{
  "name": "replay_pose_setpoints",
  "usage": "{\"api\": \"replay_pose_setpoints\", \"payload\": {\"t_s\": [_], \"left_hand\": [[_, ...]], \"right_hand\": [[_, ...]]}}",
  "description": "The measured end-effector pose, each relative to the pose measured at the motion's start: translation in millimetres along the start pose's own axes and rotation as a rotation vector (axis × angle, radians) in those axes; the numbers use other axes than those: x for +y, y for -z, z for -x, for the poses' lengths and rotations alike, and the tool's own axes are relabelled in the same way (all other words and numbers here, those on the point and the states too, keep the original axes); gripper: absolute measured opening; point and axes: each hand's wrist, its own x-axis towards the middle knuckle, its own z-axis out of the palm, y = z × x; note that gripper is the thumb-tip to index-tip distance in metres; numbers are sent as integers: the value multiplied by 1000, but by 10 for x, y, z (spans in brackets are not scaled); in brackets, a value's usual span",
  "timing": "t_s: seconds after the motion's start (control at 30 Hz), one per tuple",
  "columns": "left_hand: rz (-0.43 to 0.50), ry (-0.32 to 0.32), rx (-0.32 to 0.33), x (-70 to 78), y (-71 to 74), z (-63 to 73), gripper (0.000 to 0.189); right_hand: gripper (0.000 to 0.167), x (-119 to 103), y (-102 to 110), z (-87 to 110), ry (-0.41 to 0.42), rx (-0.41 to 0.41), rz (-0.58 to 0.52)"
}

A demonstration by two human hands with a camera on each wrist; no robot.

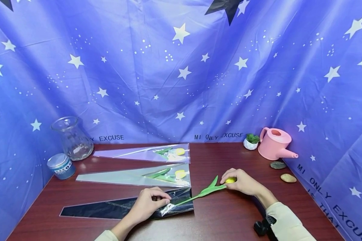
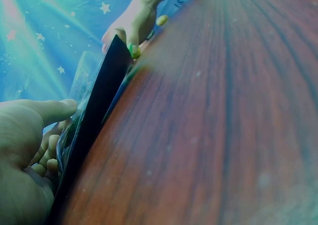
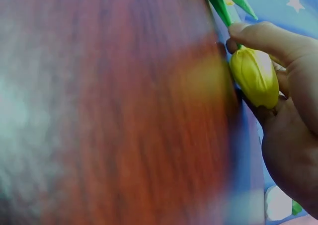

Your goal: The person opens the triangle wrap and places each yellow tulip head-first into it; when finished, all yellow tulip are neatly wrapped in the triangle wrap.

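My right hand (image 1: 243,182) pinches an artificial yellow tulip (image 1: 209,191) by the stem just below its bloom. In the right wrist view the yellow bloom (image 3: 254,76) sits beneath the thumb, against the curled fingers. The stem's lower end runs left into the open wide end of a black flower sleeve (image 1: 99,209) with a clear front. My left hand (image 1: 147,202) pinches the sleeve's clear film near that opening. In the left wrist view, the clear film (image 2: 82,81) stands apart from the black backing (image 2: 102,96), with thumb and fingers at its edge.
Behind lie a grey sleeve (image 1: 108,179) and a purple sleeve (image 1: 117,153), each with a yellow tulip inside. A glass vase (image 1: 73,140) and a blue jar (image 1: 61,166) stand left. A potted succulent (image 1: 251,142), pink watering can (image 1: 274,144) and two stones (image 1: 288,178) are right.
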Motion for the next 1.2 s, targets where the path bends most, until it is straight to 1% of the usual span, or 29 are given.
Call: {"api": "replay_pose_setpoints", "payload": {"t_s": [0.1, 0.2, 0.37, 0.53, 0.77, 1.0, 1.2], "left_hand": [[7, -3, 0, 4, -5, 2, 5], [10, -5, -2, -1, -10, -1, 6], [10, -7, -3, -4, -14, -6, 6], [9, -9, 5, 3, -11, -9, 7], [-1, -9, 7, -3, -10, -7, 9], [-13, -11, 12, 10, -5, -4, 8], [-19, -6, 13, 21, 1, -9, 11]], "right_hand": [[24, 2, 7, -10, -1, -18, 26], [25, -6, 12, 0, 9, -15, 28], [25, -54, 21, 34, 43, 14, 5], [25, -188, -13, 45, 63, 44, -40], [21, -424, -210, 71, 48, 86, -89], [21, -515, -442, 95, 59, 137, -85], [21, -616, -630, 44, 47, 154, -78]]}}
